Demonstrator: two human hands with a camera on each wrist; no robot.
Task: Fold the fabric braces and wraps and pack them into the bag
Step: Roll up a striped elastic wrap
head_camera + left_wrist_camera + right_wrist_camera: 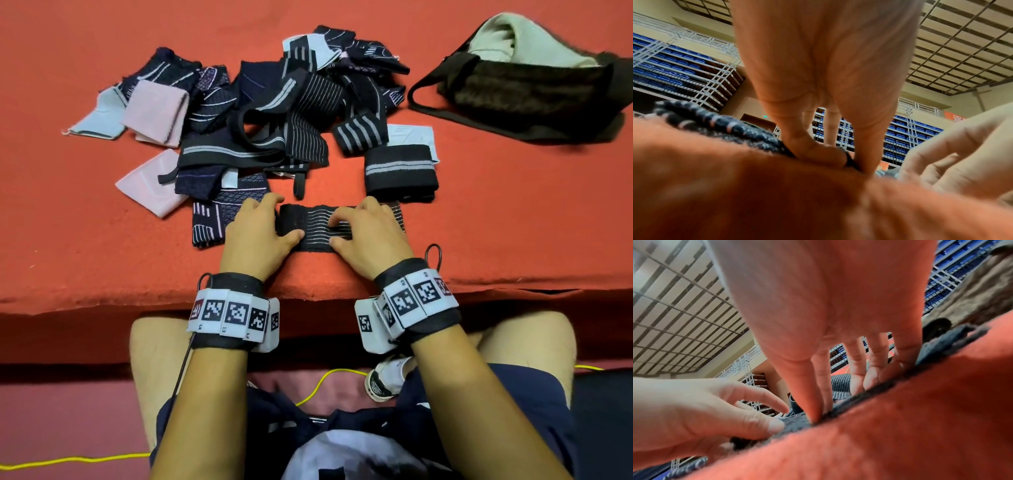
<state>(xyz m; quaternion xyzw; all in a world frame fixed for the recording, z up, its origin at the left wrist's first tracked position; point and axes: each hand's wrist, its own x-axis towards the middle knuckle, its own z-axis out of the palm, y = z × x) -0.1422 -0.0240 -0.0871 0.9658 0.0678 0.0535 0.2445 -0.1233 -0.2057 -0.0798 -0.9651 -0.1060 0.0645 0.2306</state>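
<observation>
Head view shows both hands, left hand [255,236] pinching and right hand [368,233] pressing, on the striped wrap [315,224] at the table's [102,240] near edge; fold edges flush, crease firmly.

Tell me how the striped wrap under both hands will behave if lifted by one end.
The wrap would probably droop: it lies flat and thin on the red cloth. Its ribbed weave looks stretchy, so it may lengthen when pulled. It should grip well; the left hand pinches its end and the right hand presses it flat.
</observation>
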